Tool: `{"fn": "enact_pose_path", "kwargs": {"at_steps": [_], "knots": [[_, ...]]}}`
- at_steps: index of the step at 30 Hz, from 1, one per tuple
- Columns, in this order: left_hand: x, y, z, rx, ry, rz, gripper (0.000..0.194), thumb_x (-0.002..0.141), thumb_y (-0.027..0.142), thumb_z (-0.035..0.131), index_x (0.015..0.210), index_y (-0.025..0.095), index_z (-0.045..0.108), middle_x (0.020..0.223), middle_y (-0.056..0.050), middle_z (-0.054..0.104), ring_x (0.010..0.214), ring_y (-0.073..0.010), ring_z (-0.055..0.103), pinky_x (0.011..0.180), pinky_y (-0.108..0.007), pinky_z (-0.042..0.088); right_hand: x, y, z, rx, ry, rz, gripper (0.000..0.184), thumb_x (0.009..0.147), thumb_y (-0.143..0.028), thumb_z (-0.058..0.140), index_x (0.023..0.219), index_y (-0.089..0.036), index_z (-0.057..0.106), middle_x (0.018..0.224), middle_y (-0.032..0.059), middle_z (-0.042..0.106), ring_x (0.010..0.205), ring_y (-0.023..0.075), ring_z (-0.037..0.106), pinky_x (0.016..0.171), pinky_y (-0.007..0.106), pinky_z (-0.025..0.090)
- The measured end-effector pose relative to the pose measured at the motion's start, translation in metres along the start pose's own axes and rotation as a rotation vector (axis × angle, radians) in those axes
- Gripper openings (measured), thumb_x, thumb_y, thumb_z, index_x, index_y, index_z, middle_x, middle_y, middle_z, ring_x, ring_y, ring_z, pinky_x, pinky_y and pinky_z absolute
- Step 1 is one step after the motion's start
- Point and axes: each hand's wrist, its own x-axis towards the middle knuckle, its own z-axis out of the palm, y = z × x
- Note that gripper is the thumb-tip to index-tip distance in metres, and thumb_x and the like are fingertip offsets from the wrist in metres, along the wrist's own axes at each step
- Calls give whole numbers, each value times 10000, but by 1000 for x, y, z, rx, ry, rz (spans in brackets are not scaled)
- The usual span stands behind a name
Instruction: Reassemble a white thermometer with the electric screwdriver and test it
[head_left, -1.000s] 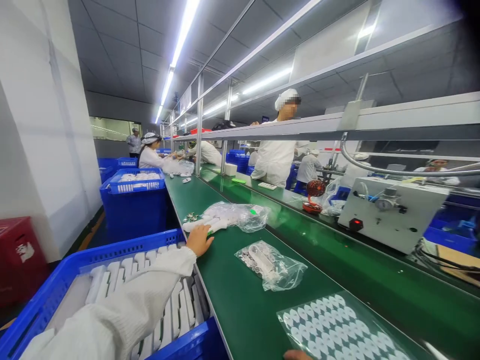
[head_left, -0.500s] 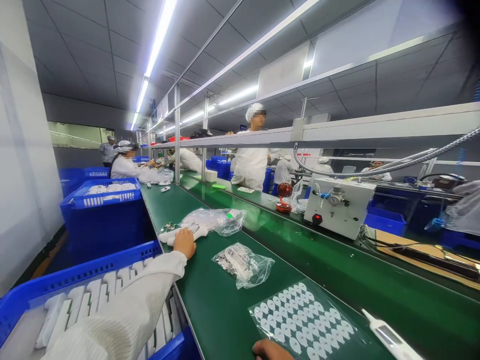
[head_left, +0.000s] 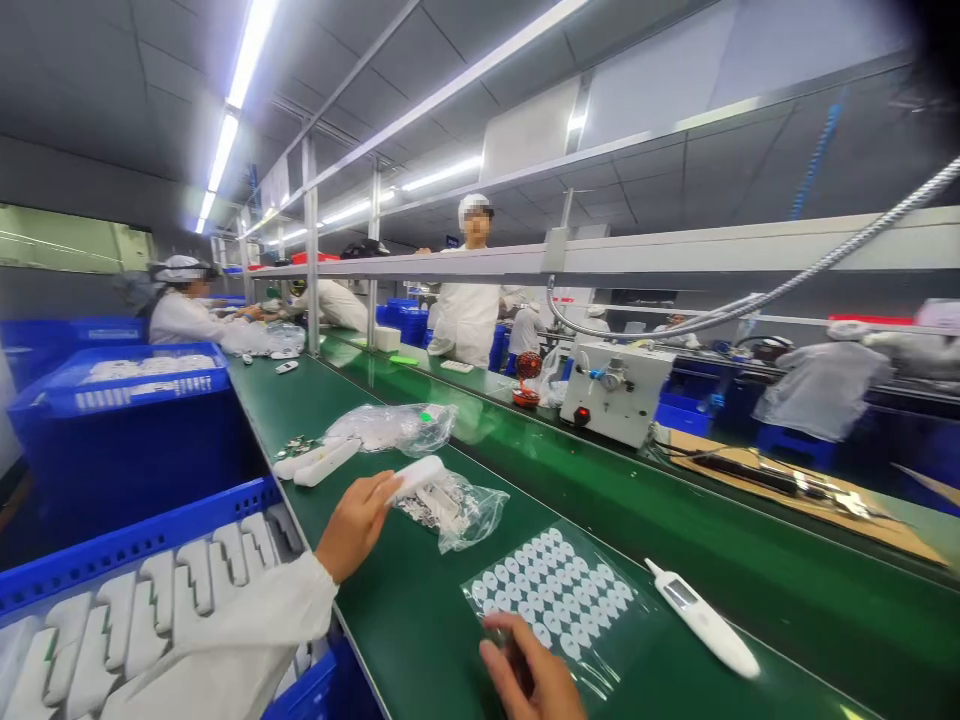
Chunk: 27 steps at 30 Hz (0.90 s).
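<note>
My left hand (head_left: pixel 358 522) is closed on a white plastic part (head_left: pixel 415 475) and holds it just above the green belt (head_left: pixel 420 610). Beside it lies a clear bag of small parts (head_left: pixel 457 507). My right hand (head_left: pixel 534 675) rests at the near edge of a clear sheet of round white stickers (head_left: pixel 559 592), fingers curled over something dark that I cannot make out. A white thermometer-like device (head_left: pixel 703 619) lies to the right of the sheet. Two more white parts (head_left: pixel 315 461) lie farther up the belt.
A blue crate of white parts (head_left: pixel 142 600) stands at my left. Another clear bag (head_left: pixel 394 425) lies up the belt. A white box machine (head_left: pixel 615 392) sits beyond the belt. Several people in white work along the line; blue crates (head_left: pixel 120 410) stand behind.
My left hand has lifted one white part from the pile up the belt and drawn it back toward me. My right hand has come further into view at the sticker sheet. The view has swung right.
</note>
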Motion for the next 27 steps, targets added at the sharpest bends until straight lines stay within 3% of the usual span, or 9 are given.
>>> {"fn": "enact_pose_path", "kwargs": {"at_steps": [4,8,10,13,16,18,20,23,27], "knots": [[-9,71,-5,-171,-4,239,505,862,49,353,1337,209,296,1256,-70,477,1127,-191,423,965,-362,365,-2,-23,-22,512,64,145,799,679,-719,491,1264,-216,289,947,65,545,565,103,514,489,205,375],[-9,135,2,-382,-147,353,619,820,8,342,1382,241,225,1164,-64,535,1026,-210,469,915,-385,391,-15,-34,-58,695,186,170,795,681,-680,540,1262,-197,295,797,25,530,569,95,499,530,213,411],[-1,163,4,-594,-358,257,604,807,36,355,1369,238,266,1176,-81,513,1048,-241,451,940,-449,356,-24,-31,-78,670,275,159,758,652,-625,617,1205,-173,362,716,-2,493,559,84,463,498,190,393],[20,201,7,-1027,-840,-38,563,760,151,513,1297,230,368,1261,-97,436,1164,-289,375,1000,-490,278,-38,-22,-109,614,413,166,685,626,-546,687,1139,-174,426,688,-17,479,551,68,433,459,157,354],[37,234,15,-1265,-1270,-110,452,680,301,637,1091,175,496,916,-84,588,814,-272,598,683,-414,497,-48,-14,-135,598,489,169,637,632,-519,692,1117,-186,447,714,-9,514,547,60,429,435,134,309],[42,254,24,-1376,-1458,-116,448,647,366,664,997,150,486,720,-28,572,560,-197,597,466,-296,474,-50,-10,-147,606,532,164,613,648,-521,676,1110,-188,450,759,4,546,552,57,433,450,135,322],[40,270,33,-1498,-1523,-176,475,636,391,672,975,153,440,694,1,550,507,-135,567,438,-234,447,-49,-5,-154,621,575,159,599,663,-533,657,1107,-189,449,814,19,569,550,50,428,465,140,341],[30,285,44,-1640,-1460,-292,467,681,405,643,995,165,395,664,43,505,482,-65,504,469,-193,430,-46,2,-155,649,628,171,580,687,-554,625,1106,-192,453,881,36,583,565,49,430,486,143,360],[22,288,47,-1723,-1403,-393,499,700,403,646,1047,150,392,654,48,496,462,-50,467,445,-177,387,-46,6,-148,690,621,227,551,728,-589,561,1092,-185,474,912,56,587,604,73,463,511,166,386]]}}
